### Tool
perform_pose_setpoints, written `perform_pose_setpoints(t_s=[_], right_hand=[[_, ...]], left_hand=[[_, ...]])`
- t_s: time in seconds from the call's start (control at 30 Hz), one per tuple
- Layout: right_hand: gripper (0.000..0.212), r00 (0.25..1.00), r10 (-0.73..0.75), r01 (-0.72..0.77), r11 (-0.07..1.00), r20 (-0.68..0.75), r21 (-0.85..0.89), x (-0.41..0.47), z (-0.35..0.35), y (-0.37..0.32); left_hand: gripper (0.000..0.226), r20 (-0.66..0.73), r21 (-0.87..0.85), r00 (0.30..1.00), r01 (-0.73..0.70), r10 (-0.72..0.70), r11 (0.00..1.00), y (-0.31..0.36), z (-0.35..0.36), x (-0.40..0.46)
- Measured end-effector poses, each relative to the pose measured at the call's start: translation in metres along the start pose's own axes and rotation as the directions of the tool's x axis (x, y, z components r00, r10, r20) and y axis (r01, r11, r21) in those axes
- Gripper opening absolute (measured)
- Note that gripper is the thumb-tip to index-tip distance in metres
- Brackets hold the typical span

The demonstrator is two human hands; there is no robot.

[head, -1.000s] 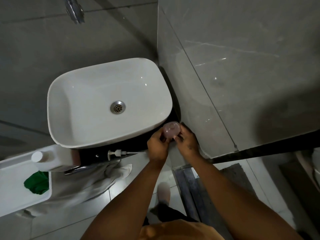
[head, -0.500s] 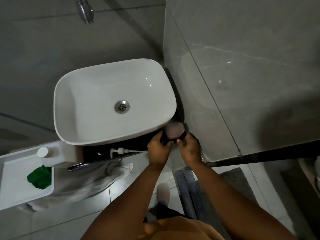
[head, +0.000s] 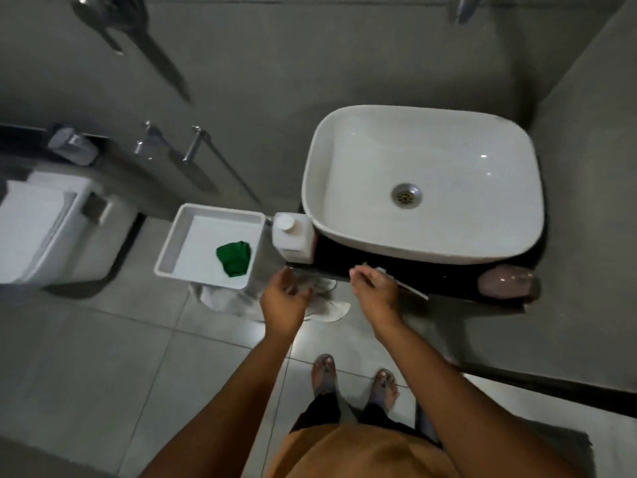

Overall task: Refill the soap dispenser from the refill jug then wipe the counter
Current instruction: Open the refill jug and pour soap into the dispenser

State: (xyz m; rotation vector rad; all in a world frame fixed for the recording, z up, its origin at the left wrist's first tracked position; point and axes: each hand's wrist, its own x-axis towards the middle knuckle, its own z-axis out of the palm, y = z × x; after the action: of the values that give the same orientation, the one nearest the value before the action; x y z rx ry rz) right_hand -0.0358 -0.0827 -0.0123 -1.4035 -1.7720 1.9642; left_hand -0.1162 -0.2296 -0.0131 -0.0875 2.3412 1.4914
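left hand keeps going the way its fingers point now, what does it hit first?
Likely the white plastic refill jug at the black counter's left end: the open left hand points up toward it. Depth is unclear; it might meet the counter edge first.

Cut off at the top edge: a chrome fitting (head: 465, 6) above the sink, its upper part out of view. Toilet (head: 51, 232) cropped by the left edge. Hidden behind the right hand (head: 374, 288): most of the pump head (head: 381, 270), only a white bit and its thin tube showing past the fingers. Partly covered by the left hand (head: 284, 300): a pale cloth (head: 327, 305) hanging below the counter edge. Blurred throughout; no label readable on the refill jug (head: 293, 241).
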Motion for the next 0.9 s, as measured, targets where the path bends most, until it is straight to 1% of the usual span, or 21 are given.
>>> perform_pose_setpoints(t_s=[0.07,0.1,0.13,0.17,0.2,0.27,0.37,0.43,0.53,0.6,0.67,0.77,0.83,0.9], right_hand=[[0.023,0.997,0.056,-0.058,0.998,0.053,0.035,0.006,0.031,-0.015],[0.023,0.995,0.075,-0.080,0.995,0.067,0.060,0.008,0.043,-0.021],[0.016,0.994,0.084,-0.090,0.993,0.073,0.082,0.010,0.053,-0.027],[0.015,0.994,0.083,-0.090,0.992,0.073,0.090,0.012,0.061,-0.032],[0.025,0.994,0.081,-0.087,0.993,0.074,0.084,0.015,0.067,-0.035],[0.032,0.994,0.079,-0.085,0.993,0.072,0.079,0.018,0.076,-0.039],[0.030,0.994,0.082,-0.088,0.991,0.066,0.097,0.020,0.084,-0.042],[0.029,0.993,0.092,-0.098,0.991,0.067,0.087,0.023,0.087,-0.043],[0.023,0.989,0.115,-0.125,0.986,0.095,0.108,0.027,0.087,-0.044],[0.018,0.987,0.117,-0.128,0.986,0.110,0.105,0.026,0.084,-0.050],[0.015,0.986,0.098,-0.108,0.992,0.138,0.069,0.020,0.077,-0.064],[0.012,0.978,0.020,-0.018,1.000,0.209,-0.009,0.002,0.057,-0.099],[0.009,0.965,-0.128,0.151,0.985,0.229,-0.083,-0.012,0.039,-0.128],[0.005,0.917,-0.343,0.379,0.909,0.204,-0.173,-0.027,0.021,-0.163]], left_hand=[[0.052,0.030,0.042,0.997,-0.075,0.074,0.996,0.012,-0.016,0.027],[0.053,0.057,0.078,0.993,-0.112,0.108,0.991,0.018,-0.022,0.041],[0.054,0.083,0.112,0.988,-0.140,0.131,0.984,0.022,-0.028,0.054],[0.056,0.118,0.134,0.981,-0.167,0.151,0.977,0.025,-0.032,0.065],[0.058,0.160,0.150,0.972,-0.195,0.171,0.969,0.026,-0.036,0.075],[0.066,0.256,0.193,0.944,-0.262,0.210,0.945,0.027,-0.044,0.093],[0.086,0.379,0.189,0.890,-0.344,0.255,0.920,0.029,-0.049,0.112],[0.088,0.443,0.180,0.851,-0.393,0.283,0.902,0.032,-0.050,0.121],[0.083,0.487,0.157,0.819,-0.423,0.302,0.892,0.036,-0.051,0.129],[0.081,0.497,0.171,0.817,-0.421,0.291,0.891,0.041,-0.053,0.130],[0.084,0.476,0.182,0.826,-0.429,0.303,0.885,0.050,-0.058,0.124],[0.082,0.411,0.131,0.830,-0.464,0.377,0.876,0.069,-0.071,0.111],[0.078,0.366,0.090,0.834,-0.475,0.414,0.876,0.084,-0.080,0.100],[0.074,0.340,0.059,0.829,-0.489,0.443,0.870,0.099,-0.086,0.085]])
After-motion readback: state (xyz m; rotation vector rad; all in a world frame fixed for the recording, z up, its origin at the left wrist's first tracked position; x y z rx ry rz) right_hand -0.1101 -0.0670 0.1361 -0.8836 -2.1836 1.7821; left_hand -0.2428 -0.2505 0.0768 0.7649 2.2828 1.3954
